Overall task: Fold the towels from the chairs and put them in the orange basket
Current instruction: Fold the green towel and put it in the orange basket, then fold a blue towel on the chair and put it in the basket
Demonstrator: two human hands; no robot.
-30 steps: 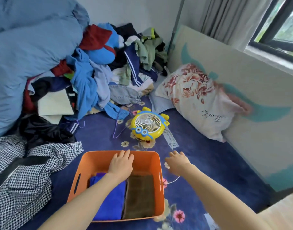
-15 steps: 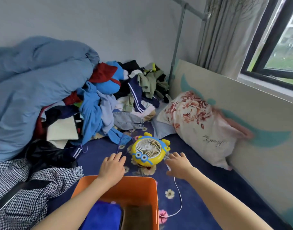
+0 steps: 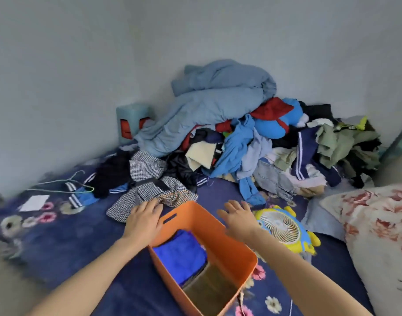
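Bracketing the far end of the orange basket (image 3: 229, 242) with left hand (image 3: 145, 218) flat beside the handle slot (image 3: 169, 218) and right hand (image 3: 237, 218) spread over the rim, seemingly to shift it.

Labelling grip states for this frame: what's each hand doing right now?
Left hand: open, fingers straight, by the orange basket wall, holding nothing.
Right hand: open, fingers spread by the basket rim, holding nothing.

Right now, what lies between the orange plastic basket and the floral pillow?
A round yellow-and-blue toy fan, lying on the blue carpet; the head view shows it.
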